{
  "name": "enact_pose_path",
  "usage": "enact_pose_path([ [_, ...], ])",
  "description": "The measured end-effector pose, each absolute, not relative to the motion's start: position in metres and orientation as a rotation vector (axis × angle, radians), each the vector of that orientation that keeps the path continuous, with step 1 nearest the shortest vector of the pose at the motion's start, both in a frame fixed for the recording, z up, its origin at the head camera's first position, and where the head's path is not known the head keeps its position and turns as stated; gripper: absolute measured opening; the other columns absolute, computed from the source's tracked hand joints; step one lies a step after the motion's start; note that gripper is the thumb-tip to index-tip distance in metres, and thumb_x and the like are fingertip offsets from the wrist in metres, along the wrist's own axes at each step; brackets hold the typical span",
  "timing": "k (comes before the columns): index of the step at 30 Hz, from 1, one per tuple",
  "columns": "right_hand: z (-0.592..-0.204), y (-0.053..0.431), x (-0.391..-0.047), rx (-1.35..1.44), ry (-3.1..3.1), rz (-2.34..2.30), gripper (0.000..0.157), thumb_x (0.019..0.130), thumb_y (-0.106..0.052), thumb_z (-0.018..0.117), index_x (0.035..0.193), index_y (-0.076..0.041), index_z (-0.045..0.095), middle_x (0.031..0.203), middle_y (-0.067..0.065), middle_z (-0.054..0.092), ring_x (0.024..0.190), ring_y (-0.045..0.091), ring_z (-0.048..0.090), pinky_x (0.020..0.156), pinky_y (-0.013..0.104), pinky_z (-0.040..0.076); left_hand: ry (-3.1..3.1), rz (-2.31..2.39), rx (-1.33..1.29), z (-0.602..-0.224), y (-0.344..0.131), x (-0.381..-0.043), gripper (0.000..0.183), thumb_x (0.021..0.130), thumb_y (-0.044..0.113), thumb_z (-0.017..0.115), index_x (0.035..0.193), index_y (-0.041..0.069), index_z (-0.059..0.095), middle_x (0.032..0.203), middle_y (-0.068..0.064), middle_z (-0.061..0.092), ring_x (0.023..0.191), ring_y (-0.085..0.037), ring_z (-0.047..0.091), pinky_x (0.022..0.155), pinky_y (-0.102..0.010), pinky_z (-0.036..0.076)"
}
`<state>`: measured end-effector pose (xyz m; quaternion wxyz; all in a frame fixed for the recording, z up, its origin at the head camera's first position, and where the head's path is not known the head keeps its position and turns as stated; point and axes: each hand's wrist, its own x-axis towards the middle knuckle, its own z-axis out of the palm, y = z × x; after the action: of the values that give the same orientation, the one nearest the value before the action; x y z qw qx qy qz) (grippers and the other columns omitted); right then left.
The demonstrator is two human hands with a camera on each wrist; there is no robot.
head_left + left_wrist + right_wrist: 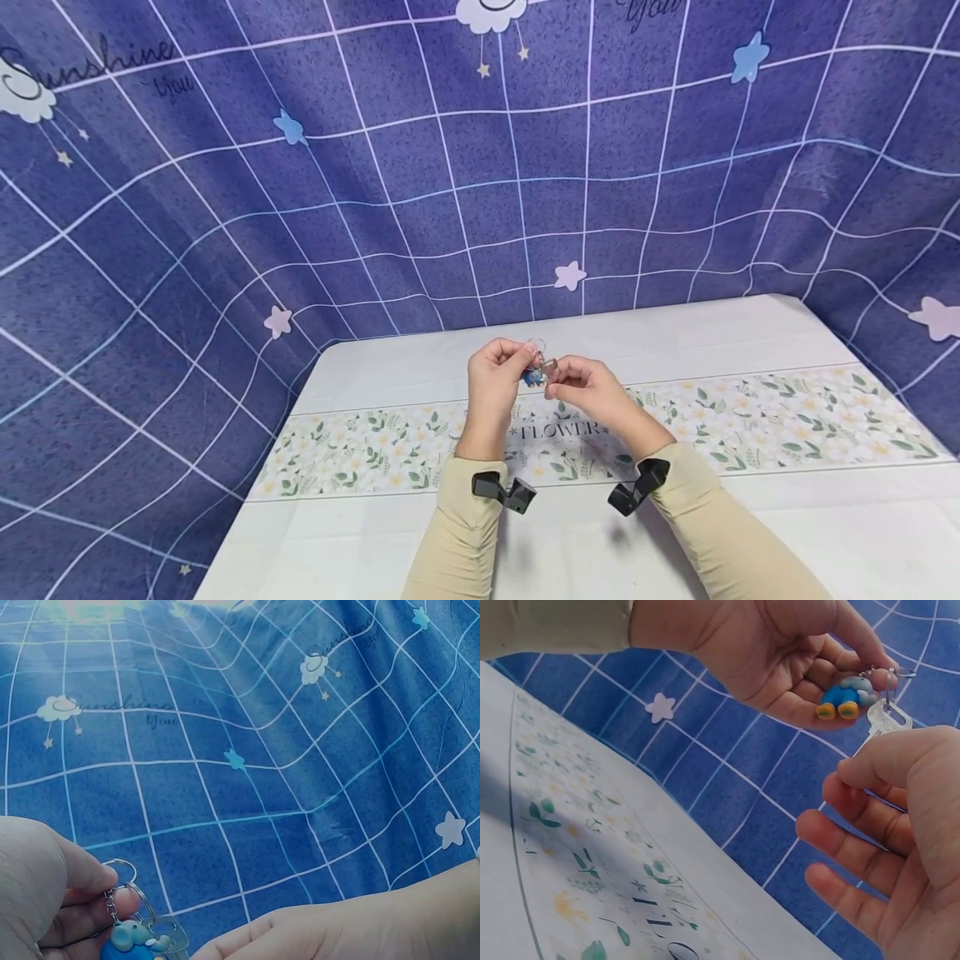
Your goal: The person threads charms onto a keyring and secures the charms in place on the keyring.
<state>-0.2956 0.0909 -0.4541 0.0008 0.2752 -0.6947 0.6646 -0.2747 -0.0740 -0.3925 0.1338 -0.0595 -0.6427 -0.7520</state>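
Observation:
My left hand (493, 385) pinches a metal split ring (133, 867) between thumb and forefinger. From a short chain on that ring hangs a small blue and grey elephant charm (843, 697) with yellow feet, close to the left palm. A silver key (883, 718) is threaded on the ring as well. My right hand (592, 390) pinches the key between thumb and forefinger, its other fingers loosely bent in the right wrist view. Both hands are raised over the table, with the key and charm between them. The key's blade is partly hidden by the right fingers.
A white table (360, 542) lies below, crossed by a floral printed band (720, 421) lettered "FLOWER". Behind and to the left hangs a blue curtain (420, 225) with grid lines, stars and clouds. Black wrist cameras (504, 492) sit on both beige sleeves (453, 550).

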Motion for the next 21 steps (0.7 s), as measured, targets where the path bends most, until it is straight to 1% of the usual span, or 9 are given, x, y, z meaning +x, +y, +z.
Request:
enact_pose_path([
  [2, -0.455, 0.093, -0.297, 0.858, -2.164, 2.108, 0.007, 0.092, 0.005, 0.063, 0.096, 0.010, 0.061, 0.088, 0.018, 0.067, 0.081, 0.013, 0.068, 0.079, 0.025, 0.056, -1.865, -2.170, -0.171, -0.392, -0.074, -0.275, 0.014, 0.091, 0.000, 0.072, 0.078, -0.001, 0.066, 0.067, 0.001, 0.069, 0.067, -0.010, 0.066, 0.070, -0.024, 0.057],
  [6, -0.455, 0.097, -0.298, 0.826, -2.146, 2.166, 0.010, 0.093, 0.002, 0.064, 0.097, 0.010, 0.060, 0.088, 0.012, 0.067, 0.082, 0.015, 0.070, 0.080, 0.029, 0.058, -1.862, -2.163, -0.173, -0.393, -0.075, -0.275, 0.013, 0.090, 0.000, 0.073, 0.079, -0.003, 0.066, 0.068, 0.000, 0.069, 0.067, -0.010, 0.067, 0.071, -0.025, 0.057],
  [12, -0.453, 0.103, -0.301, 0.798, -2.085, 2.200, 0.012, 0.092, 0.005, 0.061, 0.099, 0.015, 0.057, 0.088, 0.006, 0.066, 0.083, 0.017, 0.071, 0.082, 0.032, 0.059, -1.865, -2.167, -0.158, -0.394, -0.076, -0.276, 0.014, 0.091, 0.001, 0.073, 0.079, -0.001, 0.066, 0.069, 0.000, 0.070, 0.068, -0.010, 0.068, 0.072, -0.025, 0.058],
  [16, -0.449, 0.109, -0.301, 0.752, -2.063, 2.202, 0.013, 0.093, 0.007, 0.060, 0.101, 0.017, 0.057, 0.087, 0.005, 0.067, 0.081, 0.015, 0.071, 0.081, 0.029, 0.059, -1.859, -2.174, -0.143, -0.394, -0.076, -0.277, 0.015, 0.090, 0.002, 0.074, 0.078, 0.001, 0.066, 0.069, -0.001, 0.071, 0.068, -0.010, 0.069, 0.072, -0.025, 0.058],
  [21, -0.446, 0.115, -0.301, 0.699, -2.049, 2.208, 0.016, 0.093, 0.006, 0.061, 0.103, 0.018, 0.057, 0.086, 0.001, 0.069, 0.080, 0.013, 0.071, 0.079, 0.026, 0.057, -1.850, -2.175, -0.136, -0.395, -0.076, -0.278, 0.015, 0.090, 0.002, 0.073, 0.077, 0.002, 0.066, 0.069, -0.002, 0.071, 0.068, -0.011, 0.069, 0.073, -0.026, 0.057],
])
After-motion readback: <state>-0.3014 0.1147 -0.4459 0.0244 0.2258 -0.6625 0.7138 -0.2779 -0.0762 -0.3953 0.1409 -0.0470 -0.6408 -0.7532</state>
